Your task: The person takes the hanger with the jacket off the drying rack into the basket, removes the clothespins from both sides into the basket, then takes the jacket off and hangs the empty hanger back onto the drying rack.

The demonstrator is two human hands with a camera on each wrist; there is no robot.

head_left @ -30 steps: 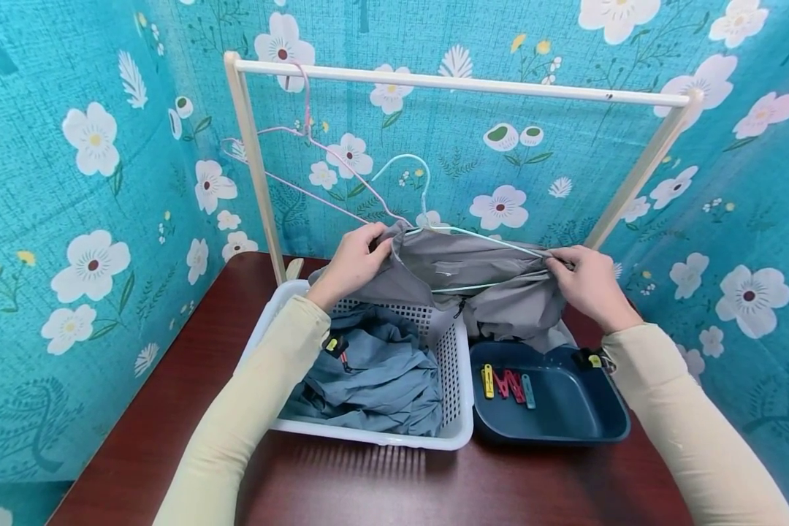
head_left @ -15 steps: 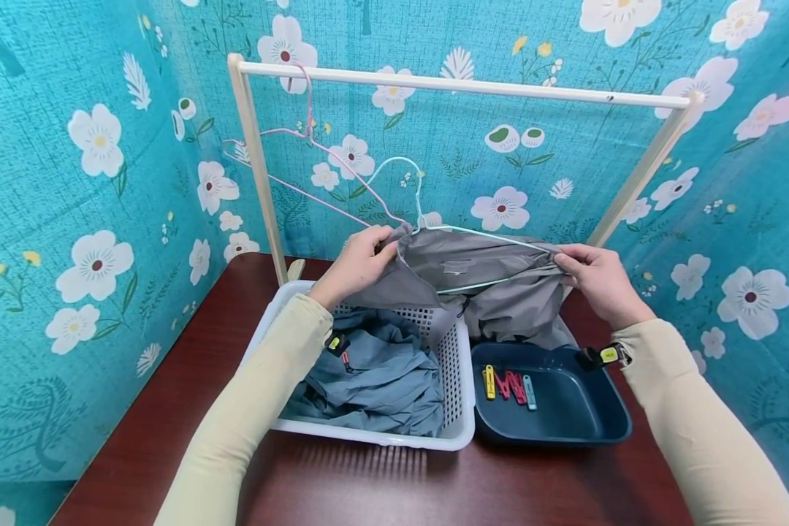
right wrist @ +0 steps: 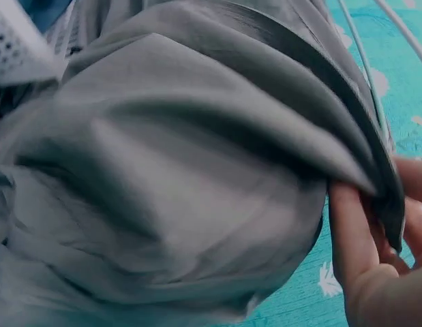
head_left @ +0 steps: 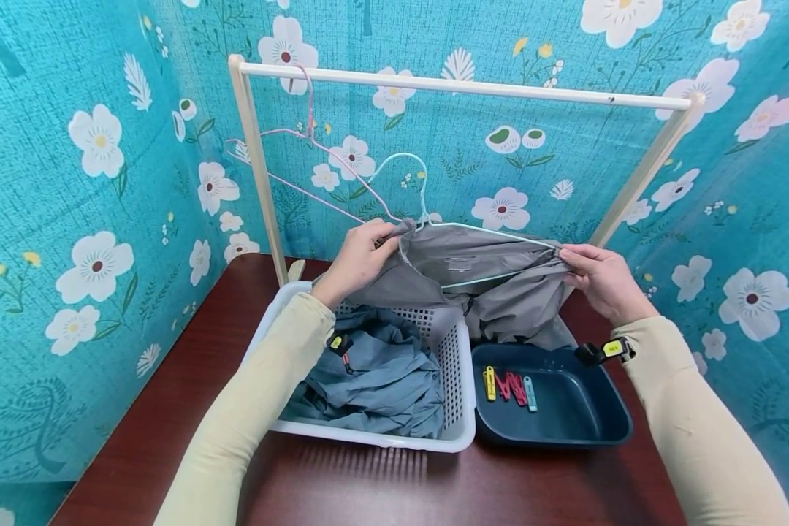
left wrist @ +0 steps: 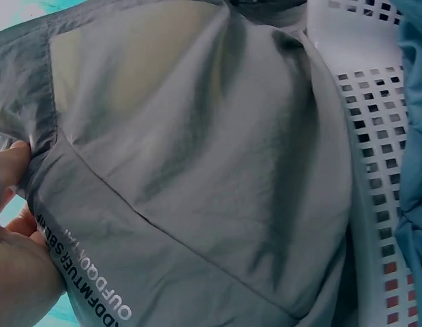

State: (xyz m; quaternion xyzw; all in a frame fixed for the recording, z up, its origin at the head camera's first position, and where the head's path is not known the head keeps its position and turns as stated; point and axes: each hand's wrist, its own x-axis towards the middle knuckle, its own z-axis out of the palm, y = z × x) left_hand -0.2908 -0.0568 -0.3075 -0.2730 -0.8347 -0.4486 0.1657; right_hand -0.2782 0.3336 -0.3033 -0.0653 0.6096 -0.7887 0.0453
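A grey garment (head_left: 500, 307) with a pale inner label and a dark cord at its front is stretched between both hands. Inside its opening lies a mint-green hanger (head_left: 480, 231), its hook (head_left: 423, 183) rising free of the rack. My left hand (head_left: 357, 263) pinches the garment's upper left edge near the hanger's neck; the left wrist view shows thumb and fingers on the band, beside printed white lettering (left wrist: 95, 283). At the upper right edge, my right hand (head_left: 601, 281) pinches cloth at the hanger's end. In the right wrist view its fingers (right wrist: 350, 231) grip the folded edge.
A wooden rack's bar (head_left: 460, 85) spans the back, with a pink hanger (head_left: 311, 109) hooked at its left. Below stand a white basket (head_left: 456, 443) holding blue-grey cloth (head_left: 375, 380) and a dark blue tub (head_left: 565, 442) with several clothes pegs (head_left: 518, 387).
My right hand has shifted slightly right, drawing the garment's edge along the hanger. The hanger has tilted slightly. My left hand stays nearly in place, still gripping.
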